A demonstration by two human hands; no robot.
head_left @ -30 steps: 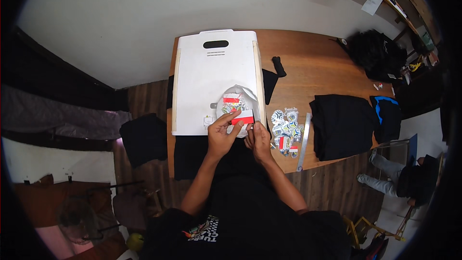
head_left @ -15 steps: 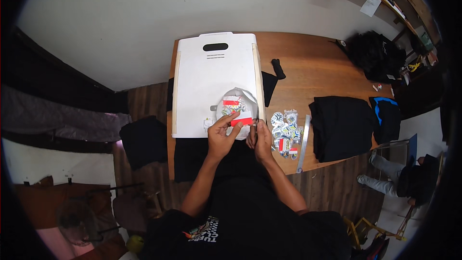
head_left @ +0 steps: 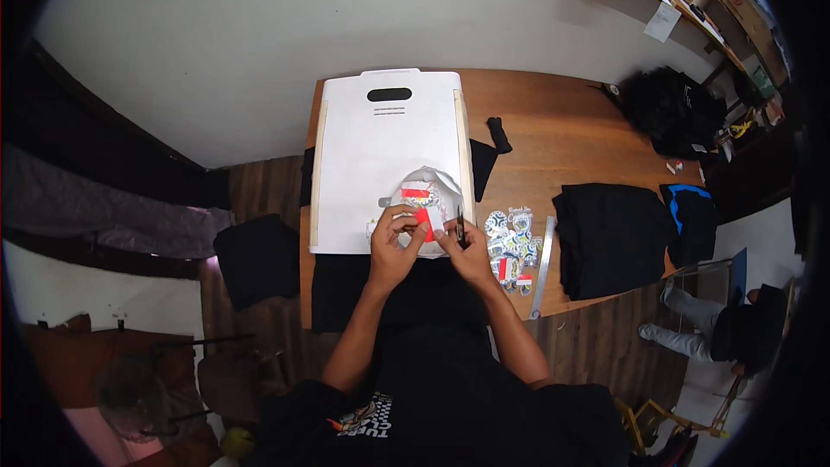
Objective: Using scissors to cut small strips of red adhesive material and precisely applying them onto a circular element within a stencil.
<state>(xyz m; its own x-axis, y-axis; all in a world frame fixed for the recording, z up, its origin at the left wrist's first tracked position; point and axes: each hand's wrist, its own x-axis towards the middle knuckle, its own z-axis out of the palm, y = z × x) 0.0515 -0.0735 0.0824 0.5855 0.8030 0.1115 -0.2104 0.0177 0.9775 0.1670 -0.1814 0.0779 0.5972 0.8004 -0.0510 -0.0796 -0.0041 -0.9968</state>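
My left hand (head_left: pixel 395 246) pinches a small red-and-white rectangular piece (head_left: pixel 425 225) by its left side. My right hand (head_left: pixel 466 252) has its fingertips at the right edge of that piece. A slim dark tool (head_left: pixel 460 223), too small to name surely, stands up from my right fingers. Just beyond the hands is a round, whitish, bag-like holder (head_left: pixel 445 180). Inside it lie patterned printed cutouts (head_left: pixel 418 196) with a red-and-white strip on them. My hands partly cover the holder, which rests over the near end of a white board (head_left: pixel 389 143).
On the wooden table (head_left: pixel 545 112), patterned cutouts (head_left: pixel 510 242) lie beside a metal ruler (head_left: pixel 543 268). Folded black cloth (head_left: pixel 609 238) sits to the right, with a black bag (head_left: pixel 674 108) behind. Black fabric (head_left: pixel 380 294) lies under the board. Another person (head_left: pixel 743 320) is at far right.
The red-and-white piece has turned from lying sideways to nearly upright. My right hand has come up beside it, and the dark tool now points upward. The view has shifted slightly.
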